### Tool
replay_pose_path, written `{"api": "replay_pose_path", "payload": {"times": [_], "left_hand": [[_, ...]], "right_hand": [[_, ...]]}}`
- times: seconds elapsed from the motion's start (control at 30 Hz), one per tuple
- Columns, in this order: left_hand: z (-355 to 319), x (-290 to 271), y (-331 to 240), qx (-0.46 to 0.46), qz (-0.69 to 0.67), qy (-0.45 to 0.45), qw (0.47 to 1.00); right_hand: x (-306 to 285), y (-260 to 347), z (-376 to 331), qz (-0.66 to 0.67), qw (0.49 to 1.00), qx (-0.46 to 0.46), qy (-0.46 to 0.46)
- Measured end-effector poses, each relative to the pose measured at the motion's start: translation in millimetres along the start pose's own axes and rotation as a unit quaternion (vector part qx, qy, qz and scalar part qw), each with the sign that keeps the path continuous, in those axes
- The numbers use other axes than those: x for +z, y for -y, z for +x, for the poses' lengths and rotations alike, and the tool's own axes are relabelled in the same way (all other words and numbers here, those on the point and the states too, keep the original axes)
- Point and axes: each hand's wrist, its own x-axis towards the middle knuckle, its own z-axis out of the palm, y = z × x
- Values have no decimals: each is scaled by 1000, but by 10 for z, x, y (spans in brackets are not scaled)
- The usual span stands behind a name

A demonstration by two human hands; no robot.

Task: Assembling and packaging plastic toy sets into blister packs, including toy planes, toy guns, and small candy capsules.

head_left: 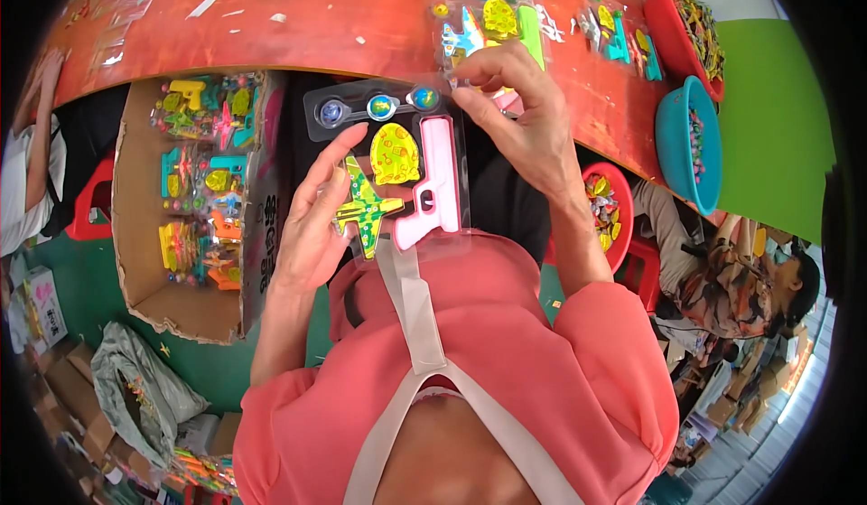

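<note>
A clear plastic blister pack (411, 107) is held tilted in front of my body, over my lap. In it sit a pink toy gun (438, 180), a yellow patterned rounded piece (395, 154), a green-and-yellow toy plane (367, 205) and a row of three balls (381, 107) along the top. My left hand (312, 211) grips the pack's left side, its fingers next to the plane. At the upper right corner, my right hand (524, 107) has thumb and forefinger pinched on the pack's clear edge. What lies between those two fingertips is too small to make out fully.
Several filled toy packs (488, 26) lie on the red table (361, 17). To my left stands a cardboard box (144, 261) with stacked packs. A blue basin (691, 144), a red basin (623, 198) and a red tub (677, 35) of small parts are on my right. Other people sit at both sides.
</note>
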Motion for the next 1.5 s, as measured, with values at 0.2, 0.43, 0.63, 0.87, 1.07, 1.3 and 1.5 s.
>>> {"api": "replay_pose_path", "payload": {"times": [0.2, 0.43, 0.63, 0.87, 1.07, 1.3, 1.5], "left_hand": [[44, 115, 26, -10, 17, 26, 999], [123, 156, -124, 2, 32, 5, 999], [495, 457, -276, 7, 142, -58, 988], [1319, 744, -432, 82, 361, -52, 927], [1750, 810, -306, 86, 498, -69, 860], [1808, 765, -490, -1, 491, -124, 862], [1842, 701, -634, -183, 372, -19, 910]], "right_hand": [[-12, 142, 48, -54, 997, -59, 12], [-97, -56, -372, 75, 985, 136, -80], [-142, -11, -419, 320, 910, 262, 26], [-624, -365, 43, 345, 910, 232, 1], [-939, -736, 241, 341, 903, 256, 50], [-1078, -1007, 245, 224, 929, 287, 68], [-1033, -956, 445, 159, 904, 357, 173]]}}
